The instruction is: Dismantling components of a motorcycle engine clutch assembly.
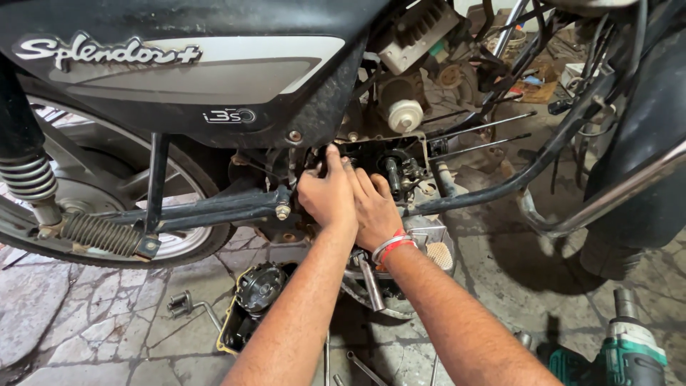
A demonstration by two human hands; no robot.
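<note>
A cracked stone floor (86, 314) lies under a black motorcycle (179, 78). Both hands press together into the opened engine (389, 168): the left hand (327, 196) lies over the right hand (375, 211), fingers pushed against the casing; whether either grip clasps a part cannot be told. Left of the grip sits the rear wheel (179, 236), and a black tray (250, 307) lies below. Frame bars crowd the right; a green power drill (625, 354) rests lower right, well apart.

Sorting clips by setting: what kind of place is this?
Likely a motorcycle repair shop: a motorcycle with its engine opened, a power tool and a tray of parts on the stone floor.
</note>
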